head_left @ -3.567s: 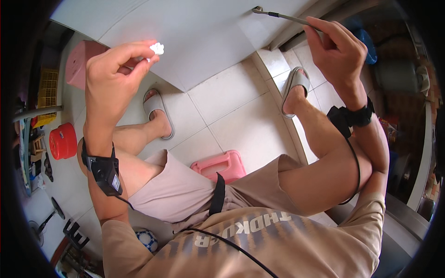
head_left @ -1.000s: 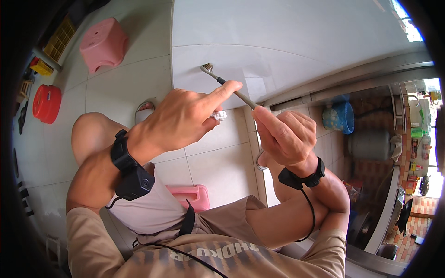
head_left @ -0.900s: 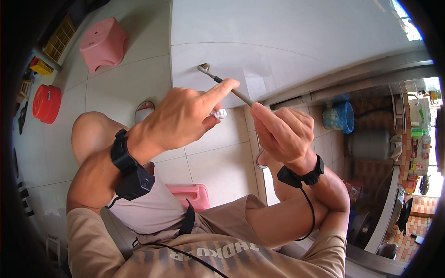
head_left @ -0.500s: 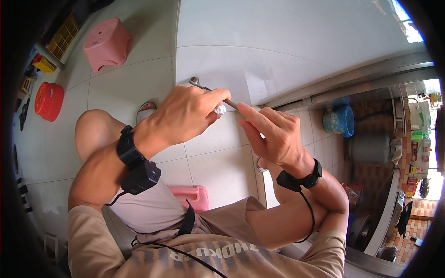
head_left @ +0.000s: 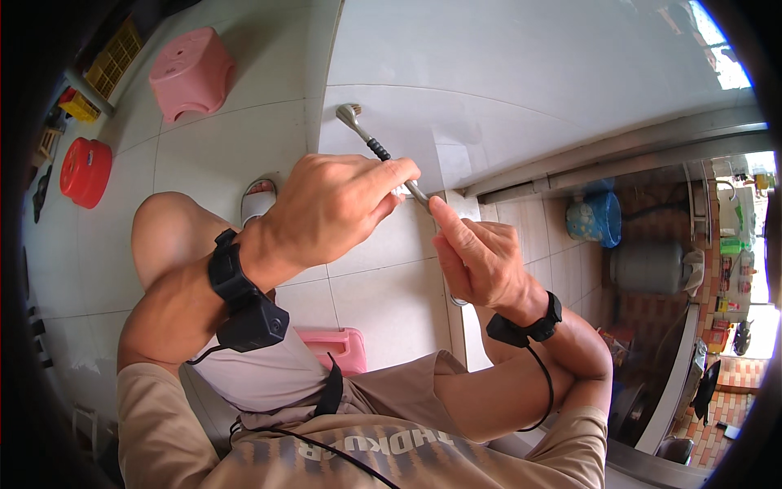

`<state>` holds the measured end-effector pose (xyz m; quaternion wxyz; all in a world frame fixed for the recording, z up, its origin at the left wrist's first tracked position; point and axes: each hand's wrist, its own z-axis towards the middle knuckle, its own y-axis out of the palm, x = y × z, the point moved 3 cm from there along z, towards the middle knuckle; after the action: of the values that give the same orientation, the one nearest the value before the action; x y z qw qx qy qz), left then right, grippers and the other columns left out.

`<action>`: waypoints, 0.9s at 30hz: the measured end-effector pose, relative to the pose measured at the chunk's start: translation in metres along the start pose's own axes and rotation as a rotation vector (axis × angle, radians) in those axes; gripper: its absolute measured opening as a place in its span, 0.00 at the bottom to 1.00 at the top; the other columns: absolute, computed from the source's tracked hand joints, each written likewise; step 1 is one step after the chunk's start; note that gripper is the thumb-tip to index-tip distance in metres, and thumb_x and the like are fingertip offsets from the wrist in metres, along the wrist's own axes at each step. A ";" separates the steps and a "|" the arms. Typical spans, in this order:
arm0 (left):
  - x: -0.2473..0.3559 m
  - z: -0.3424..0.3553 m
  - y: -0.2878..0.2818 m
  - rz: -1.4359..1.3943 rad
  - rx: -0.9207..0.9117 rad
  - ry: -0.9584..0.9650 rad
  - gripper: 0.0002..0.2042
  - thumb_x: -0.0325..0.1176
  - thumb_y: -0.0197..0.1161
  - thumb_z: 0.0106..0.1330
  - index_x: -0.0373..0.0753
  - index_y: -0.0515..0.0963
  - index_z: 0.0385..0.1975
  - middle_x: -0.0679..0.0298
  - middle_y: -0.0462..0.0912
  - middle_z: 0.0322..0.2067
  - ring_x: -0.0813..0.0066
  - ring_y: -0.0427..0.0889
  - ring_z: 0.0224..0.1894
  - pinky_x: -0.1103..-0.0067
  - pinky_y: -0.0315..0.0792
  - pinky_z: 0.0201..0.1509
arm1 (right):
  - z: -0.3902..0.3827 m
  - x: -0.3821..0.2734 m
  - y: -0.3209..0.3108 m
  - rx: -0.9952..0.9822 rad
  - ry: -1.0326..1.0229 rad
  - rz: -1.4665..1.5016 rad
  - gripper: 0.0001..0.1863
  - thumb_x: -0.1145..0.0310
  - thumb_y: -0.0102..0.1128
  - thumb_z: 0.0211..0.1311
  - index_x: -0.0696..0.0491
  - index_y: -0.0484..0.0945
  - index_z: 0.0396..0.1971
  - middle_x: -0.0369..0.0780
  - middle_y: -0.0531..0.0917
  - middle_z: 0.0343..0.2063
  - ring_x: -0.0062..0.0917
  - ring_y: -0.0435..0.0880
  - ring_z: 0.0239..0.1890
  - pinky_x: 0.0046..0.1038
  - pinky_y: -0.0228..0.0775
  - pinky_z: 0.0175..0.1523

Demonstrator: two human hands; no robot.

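Note:
A slim metal-handled tool (head_left: 377,148) slants across the middle of the view. It has a black ribbed section and a curved silver head with a brown, toothed-looking tip; its exact kind is unclear. My left hand (head_left: 334,200) is closed around the shaft with a small crumpled white piece (head_left: 401,189), perhaps tissue or cloth, pressed against it. At the lower end, my right hand (head_left: 481,257) pinches the shaft between thumb and fingers. The tool's head lies in front of a glossy white panel (head_left: 521,57); whether they touch I cannot tell.
Beneath me is a pink stool (head_left: 349,350). Another pink stool (head_left: 191,73) and a red stool (head_left: 85,173) stand on the tiled floor (head_left: 236,138) at left. A blue bucket (head_left: 601,220) and a grey gas cylinder (head_left: 649,269) sit at right, below a counter.
More of the tool shows beyond my left hand, and its head sits higher. The shaft slants more steeply. My right hand has shifted slightly down.

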<state>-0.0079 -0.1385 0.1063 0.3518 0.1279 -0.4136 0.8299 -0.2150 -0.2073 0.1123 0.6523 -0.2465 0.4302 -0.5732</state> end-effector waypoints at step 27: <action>-0.004 0.014 -0.008 -0.043 0.128 0.019 0.18 0.17 0.71 0.54 0.39 0.81 0.45 0.58 0.86 0.27 0.64 0.88 0.28 0.74 0.79 0.28 | 0.019 -0.001 -0.001 -0.116 0.549 0.354 0.29 0.78 0.56 0.71 0.55 0.66 0.71 0.40 0.79 0.17 0.27 0.80 0.17 0.29 0.71 0.25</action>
<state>-0.0012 -0.1482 0.1179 0.3647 0.1510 -0.3532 0.8482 -0.1992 -0.2098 0.1231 0.5864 -0.0411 0.6580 -0.4705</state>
